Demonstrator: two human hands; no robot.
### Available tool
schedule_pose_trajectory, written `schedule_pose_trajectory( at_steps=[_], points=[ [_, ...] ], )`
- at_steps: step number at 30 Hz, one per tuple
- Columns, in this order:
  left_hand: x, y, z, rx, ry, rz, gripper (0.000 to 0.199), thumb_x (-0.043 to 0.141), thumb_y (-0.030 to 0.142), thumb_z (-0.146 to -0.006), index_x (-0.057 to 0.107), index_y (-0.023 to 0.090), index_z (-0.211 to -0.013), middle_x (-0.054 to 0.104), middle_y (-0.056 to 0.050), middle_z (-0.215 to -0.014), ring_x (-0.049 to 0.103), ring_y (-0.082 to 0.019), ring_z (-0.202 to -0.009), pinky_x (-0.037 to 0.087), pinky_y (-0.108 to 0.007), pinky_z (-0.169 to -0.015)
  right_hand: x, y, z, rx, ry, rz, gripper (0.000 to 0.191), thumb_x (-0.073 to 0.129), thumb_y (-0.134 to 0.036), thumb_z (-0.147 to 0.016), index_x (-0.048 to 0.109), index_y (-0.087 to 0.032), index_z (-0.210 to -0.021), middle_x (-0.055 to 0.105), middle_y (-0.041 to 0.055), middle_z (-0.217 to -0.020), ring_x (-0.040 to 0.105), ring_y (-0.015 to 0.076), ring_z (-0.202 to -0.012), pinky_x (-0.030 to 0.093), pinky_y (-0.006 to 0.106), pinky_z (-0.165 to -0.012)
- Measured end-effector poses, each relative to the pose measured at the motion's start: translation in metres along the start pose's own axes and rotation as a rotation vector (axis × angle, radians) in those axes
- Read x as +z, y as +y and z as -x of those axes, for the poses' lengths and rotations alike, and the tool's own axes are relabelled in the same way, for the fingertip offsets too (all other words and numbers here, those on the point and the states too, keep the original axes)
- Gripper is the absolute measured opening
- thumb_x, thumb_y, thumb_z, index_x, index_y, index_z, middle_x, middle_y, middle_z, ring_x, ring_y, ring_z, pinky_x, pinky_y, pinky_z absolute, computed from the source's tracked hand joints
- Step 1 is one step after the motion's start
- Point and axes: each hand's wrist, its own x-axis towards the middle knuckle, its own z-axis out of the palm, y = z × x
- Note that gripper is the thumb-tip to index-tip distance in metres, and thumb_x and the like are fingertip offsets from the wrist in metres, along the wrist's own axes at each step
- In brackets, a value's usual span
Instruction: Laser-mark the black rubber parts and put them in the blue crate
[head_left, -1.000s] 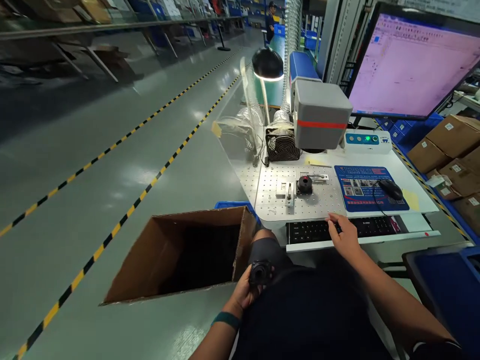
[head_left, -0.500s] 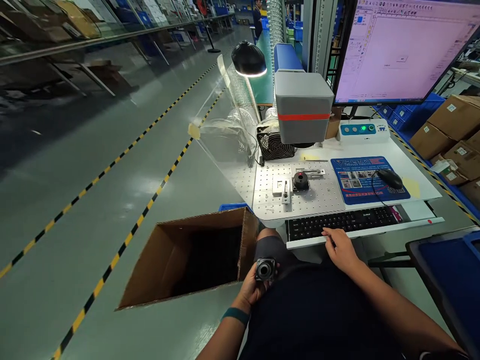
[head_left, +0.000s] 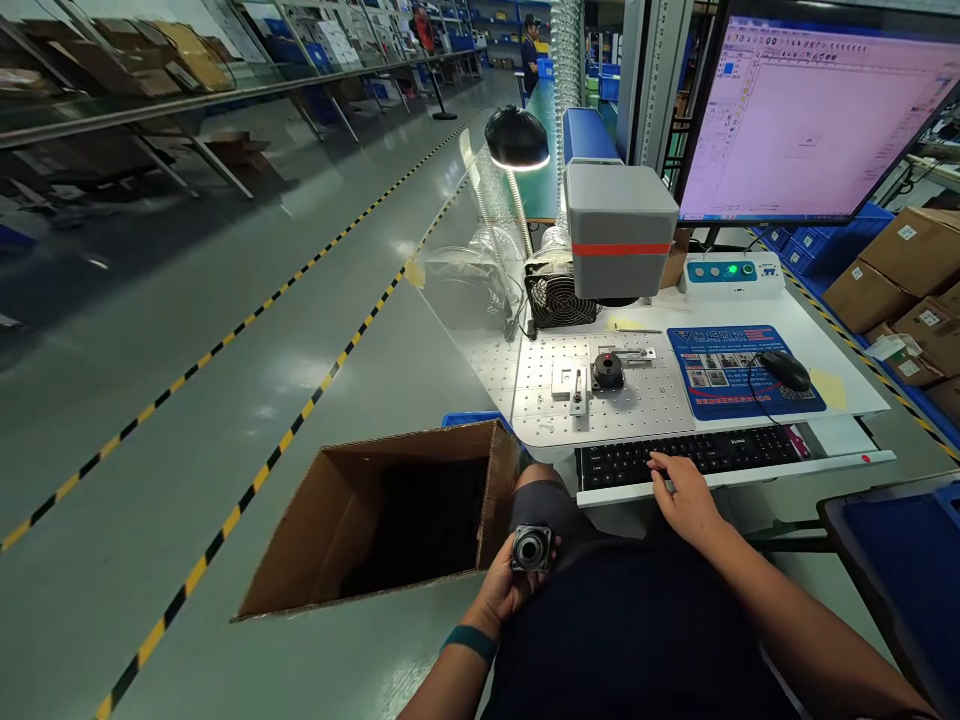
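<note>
My left hand (head_left: 504,588) is closed around a small square-flanged motor (head_left: 532,548), dark with a silvery ring in its face, held low over my lap. My right hand (head_left: 688,500) rests at the front edge of the black keyboard (head_left: 690,456), its fingers apart and fingertips at the near keys, holding nothing. On the perforated metal plate (head_left: 540,405) of the bench sits a round black part (head_left: 607,371) on a square base, beside small metal clamps (head_left: 577,392). Above it hangs the grey machine head (head_left: 624,225) with a red stripe.
An open cardboard box (head_left: 289,545) with a dark inside stands left of my leg. Right of the plate lie a blue mouse pad (head_left: 709,385) and a mouse (head_left: 784,370). A monitor (head_left: 795,130) stands behind, and a lit desk lamp (head_left: 517,140) shines left of the machine.
My view has tilted slightly, so the bench sits a little lower and further right. Both hands keep nearly the same positions, the left still holding the motor.
</note>
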Motion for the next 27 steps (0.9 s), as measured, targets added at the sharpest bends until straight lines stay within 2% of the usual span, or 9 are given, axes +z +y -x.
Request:
schedule_pose_trajectory(
  at_steps=[4,9,14,20,24,27],
  points=[
    [0.001,0.001,0.001,0.02,-0.004,-0.01,0.031,0.052,0.03,-0.094,0.069,0.004,-0.094,0.075,-0.021,-0.085,0.072,-0.026,-0.067,0.059,-0.032,-0.059,0.0,0.002,-0.036,0.007,0.052,-0.001,0.029,0.048,-0.022,-0.095,0.057,-0.021,-0.123,0.071,0.0089,-0.107,0.066,0.0251,-0.1,0.051,0.047,-0.092],
    [0.0,0.0,0.001,0.025,0.031,0.007,0.031,0.051,0.028,-0.095,0.069,0.003,-0.095,0.075,-0.02,-0.083,0.072,-0.025,-0.066,0.06,-0.032,-0.062,0.012,0.005,-0.093,0.116,0.09,-0.028,0.029,0.049,-0.028,-0.092,0.06,-0.018,-0.117,0.07,0.0113,-0.108,0.065,0.0261,-0.1,0.05,0.047,-0.093],
    [-0.002,-0.001,0.002,0.064,0.067,0.058,0.027,0.055,0.028,-0.093,0.068,0.005,-0.091,0.074,-0.02,-0.084,0.074,-0.029,-0.074,0.06,-0.033,-0.06,0.025,0.004,-0.138,0.273,-0.001,0.006,0.042,0.056,-0.041,-0.09,0.057,-0.016,-0.124,0.065,0.0136,-0.12,0.061,0.0287,-0.108,0.048,0.046,-0.097],
    [-0.001,0.001,0.007,0.062,0.099,0.064,0.022,0.055,0.025,-0.091,0.066,0.006,-0.094,0.075,-0.019,-0.087,0.074,-0.029,-0.072,0.06,-0.033,-0.059,0.039,-0.007,-0.169,0.384,-0.07,0.082,0.069,0.065,-0.053,-0.083,0.047,-0.015,-0.138,0.052,0.017,-0.139,0.047,0.0337,-0.13,0.04,0.045,-0.106],
    [0.005,0.003,0.011,0.065,0.129,0.055,0.025,0.057,0.025,-0.088,0.063,0.007,-0.104,0.075,-0.019,-0.086,0.075,-0.032,-0.076,0.06,-0.034,-0.057,0.045,-0.016,-0.183,0.427,-0.07,0.097,0.083,0.072,-0.059,-0.076,0.043,-0.016,-0.141,0.049,0.0174,-0.139,0.047,0.0333,-0.129,0.04,0.043,-0.106],
    [0.01,0.005,0.016,0.065,0.169,0.001,0.038,0.056,0.025,-0.086,0.059,0.012,-0.121,0.077,-0.014,-0.086,0.075,-0.031,-0.077,0.059,-0.032,-0.053,0.046,-0.025,-0.19,0.463,-0.028,0.122,0.084,0.074,-0.062,-0.073,0.045,-0.016,-0.138,0.052,0.018,-0.132,0.051,0.0332,-0.123,0.042,0.044,-0.102]
  ],
)
